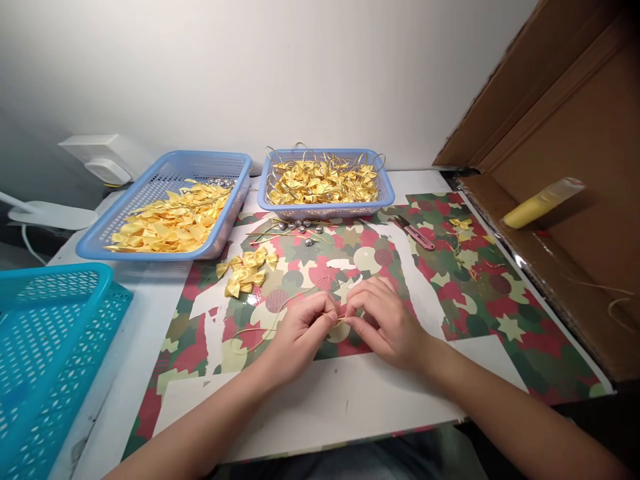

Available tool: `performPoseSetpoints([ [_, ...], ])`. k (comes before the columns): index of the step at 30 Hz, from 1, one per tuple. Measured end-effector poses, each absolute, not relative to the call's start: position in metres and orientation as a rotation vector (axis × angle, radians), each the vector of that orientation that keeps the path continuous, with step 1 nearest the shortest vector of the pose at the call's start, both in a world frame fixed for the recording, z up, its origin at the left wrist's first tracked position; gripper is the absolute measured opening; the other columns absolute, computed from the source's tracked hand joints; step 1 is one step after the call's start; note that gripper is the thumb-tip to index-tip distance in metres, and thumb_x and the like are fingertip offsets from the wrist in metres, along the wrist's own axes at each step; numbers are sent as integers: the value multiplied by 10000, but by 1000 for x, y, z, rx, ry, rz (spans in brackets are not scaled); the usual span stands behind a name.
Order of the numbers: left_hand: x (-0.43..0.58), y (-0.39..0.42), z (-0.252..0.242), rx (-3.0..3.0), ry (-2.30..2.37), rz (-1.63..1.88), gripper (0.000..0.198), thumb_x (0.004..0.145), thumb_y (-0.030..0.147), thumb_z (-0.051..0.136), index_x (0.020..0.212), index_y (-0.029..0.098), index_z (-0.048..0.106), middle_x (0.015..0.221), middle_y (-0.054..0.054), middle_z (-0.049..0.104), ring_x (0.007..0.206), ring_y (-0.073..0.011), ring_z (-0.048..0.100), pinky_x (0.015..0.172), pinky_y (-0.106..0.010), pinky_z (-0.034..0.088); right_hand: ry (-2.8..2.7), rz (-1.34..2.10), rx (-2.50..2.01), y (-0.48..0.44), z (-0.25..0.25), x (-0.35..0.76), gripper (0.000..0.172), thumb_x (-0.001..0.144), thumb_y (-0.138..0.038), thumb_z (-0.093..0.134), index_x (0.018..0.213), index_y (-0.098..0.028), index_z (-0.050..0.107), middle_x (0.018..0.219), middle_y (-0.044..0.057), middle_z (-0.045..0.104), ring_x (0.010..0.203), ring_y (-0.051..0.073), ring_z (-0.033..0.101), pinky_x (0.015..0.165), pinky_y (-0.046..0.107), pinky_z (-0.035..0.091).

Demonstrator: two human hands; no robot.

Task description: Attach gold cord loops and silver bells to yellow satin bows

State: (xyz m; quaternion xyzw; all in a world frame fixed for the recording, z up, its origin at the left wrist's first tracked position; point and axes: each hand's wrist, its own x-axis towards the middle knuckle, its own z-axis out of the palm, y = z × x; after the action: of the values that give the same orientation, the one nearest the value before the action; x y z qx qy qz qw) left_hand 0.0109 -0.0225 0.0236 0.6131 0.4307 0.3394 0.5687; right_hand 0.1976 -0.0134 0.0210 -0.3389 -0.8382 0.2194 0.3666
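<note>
My left hand [306, 331] is closed, pinching a thin gold cord [280, 313] between thumb and forefinger. Close beside it on the right, my right hand [383, 321] pinches the same cord, with a short stretch showing between the two hands. Loose loops of the cord trail to the left over the patterned sheet [500, 287]. Several yellow bows [247, 272] lie beyond my left hand. Small silver bells [309, 242] and gold cords lie farther back, in front of the middle basket.
Two blue baskets [220, 235] [327, 212] hold yellow bows. A teal basket [95, 313] stands at the left. A pink-handled cutter [423, 239] lies behind my right hand. Cardboard [570, 113] with a yellow tube [535, 207] borders the right side.
</note>
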Motion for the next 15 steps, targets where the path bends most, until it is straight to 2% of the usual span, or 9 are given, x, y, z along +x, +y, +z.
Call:
performPoseSetpoints([
  [15,12,-22,31,1159,778,688,245,863,203,420,627,188,355,646,36,342,610,-107,284,555,-260,220,-2062,861,-917,-17,25,196,103,938,-158,469,850,-211,469,817,-7,547,789,151,494,739,320,330],
])
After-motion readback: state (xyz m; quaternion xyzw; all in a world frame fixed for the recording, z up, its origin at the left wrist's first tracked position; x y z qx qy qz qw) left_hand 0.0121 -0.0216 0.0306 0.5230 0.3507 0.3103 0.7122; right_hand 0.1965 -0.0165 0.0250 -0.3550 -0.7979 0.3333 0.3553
